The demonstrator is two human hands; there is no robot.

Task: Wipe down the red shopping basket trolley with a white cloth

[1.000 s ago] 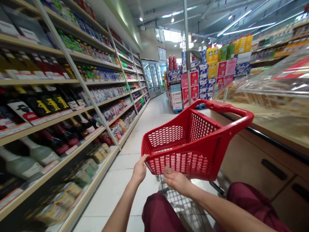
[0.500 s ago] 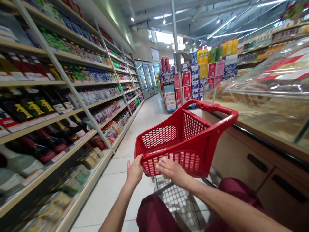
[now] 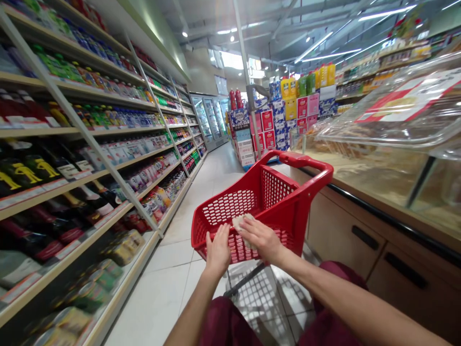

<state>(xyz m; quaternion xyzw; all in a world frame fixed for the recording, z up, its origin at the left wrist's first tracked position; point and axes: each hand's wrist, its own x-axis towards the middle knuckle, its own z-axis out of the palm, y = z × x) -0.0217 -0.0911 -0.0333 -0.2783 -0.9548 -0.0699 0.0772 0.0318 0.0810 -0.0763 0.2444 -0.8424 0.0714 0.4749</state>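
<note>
A red plastic shopping cart [image 3: 248, 206] stands right in front of my knees, its basket side towards me and its handle at the right. My right hand [image 3: 261, 239] presses a whitish cloth [image 3: 240, 221] against the top rim of the near side, with the cloth partly covered by the fingers. Just left of it, my left hand [image 3: 218, 247] lies against the same side near the rim, fingers stretched and thumb apart, with nothing held. No goods show in the visible part of the basket.
Shelves of bottles and cans [image 3: 90, 168] line the left. At right is a wooden counter [image 3: 342, 226] with clear plastic packs [image 3: 396, 115] on top. Stacked drink boxes [image 3: 266, 129] stand behind the cart. White floor tiles [image 3: 158, 283] run along the aisle.
My right hand has moved up with the cloth from the lattice side to the rim. My left hand has left the cart's corner and slid right along the side, its fingers straightening. The view has shifted slightly.
</note>
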